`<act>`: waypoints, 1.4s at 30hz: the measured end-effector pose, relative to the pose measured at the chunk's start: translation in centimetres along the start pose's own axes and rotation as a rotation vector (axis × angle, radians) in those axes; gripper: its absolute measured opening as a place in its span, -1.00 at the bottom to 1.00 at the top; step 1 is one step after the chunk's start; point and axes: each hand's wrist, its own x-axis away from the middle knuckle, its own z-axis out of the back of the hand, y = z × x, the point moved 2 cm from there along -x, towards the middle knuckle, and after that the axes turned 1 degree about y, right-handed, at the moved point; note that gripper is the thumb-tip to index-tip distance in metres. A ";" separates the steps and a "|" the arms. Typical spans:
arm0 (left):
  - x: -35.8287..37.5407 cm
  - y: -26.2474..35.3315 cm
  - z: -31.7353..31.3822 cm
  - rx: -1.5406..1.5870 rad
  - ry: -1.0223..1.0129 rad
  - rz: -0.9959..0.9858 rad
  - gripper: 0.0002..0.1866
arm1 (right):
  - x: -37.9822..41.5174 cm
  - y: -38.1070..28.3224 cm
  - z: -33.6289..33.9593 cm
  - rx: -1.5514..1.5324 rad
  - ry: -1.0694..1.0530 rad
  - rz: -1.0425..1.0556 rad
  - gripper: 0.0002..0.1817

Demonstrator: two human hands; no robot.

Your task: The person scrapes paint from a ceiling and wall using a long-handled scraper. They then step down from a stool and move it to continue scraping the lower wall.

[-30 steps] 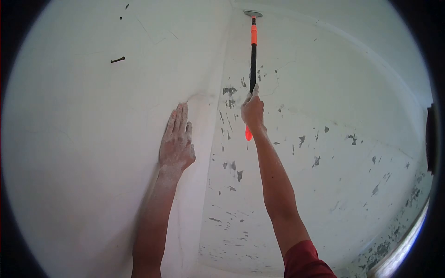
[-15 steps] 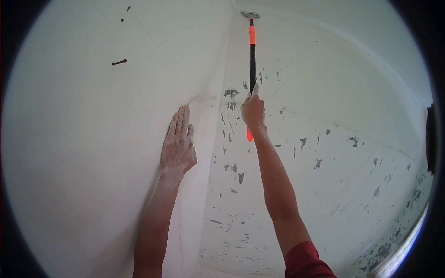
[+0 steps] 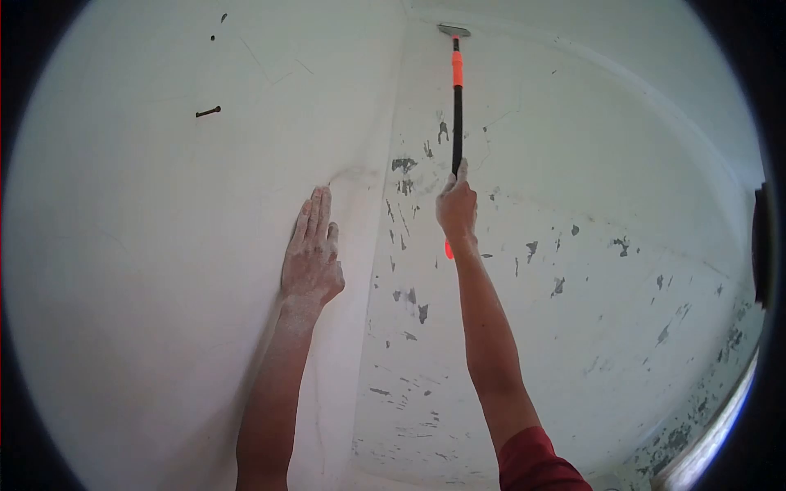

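My right hand [image 3: 458, 209] is closed round the black handle of a long scraper [image 3: 458, 123] with orange parts. The scraper's wide flat blade [image 3: 454, 31] is up near the top of the right wall [image 3: 606, 147], close below the ceiling line; whether it touches cannot be made out. Flat against the left wall [image 3: 164, 245] lies my left hand [image 3: 313, 254], fingers stretched upward and together, holding nothing. Pale dust coats this hand and its wrist.
Dark patches [image 3: 422, 313] of bared surface are scattered over the right wall. The left wall has a dark slot-like mark [image 3: 208, 111] and small holes. A dark object [image 3: 761, 245] stands at the far right edge, above a bright strip [image 3: 712, 434].
My right hand and the scraper have shifted slightly right and down, and the blade has tilted a little. My left hand stays on the wall.
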 end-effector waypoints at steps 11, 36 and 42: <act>-0.1 0.3 0.3 0.044 0.003 0.007 -0.35 | -1.5 3.6 3.5 0.147 0.069 0.019 -0.39; -0.1 0.3 0.5 0.027 -0.014 0.012 -0.36 | -0.2 1.4 4.2 0.150 0.002 0.020 -0.38; -0.3 0.3 0.6 0.041 -0.070 0.024 -0.34 | -1.4 -0.5 2.6 0.150 0.006 0.020 -0.36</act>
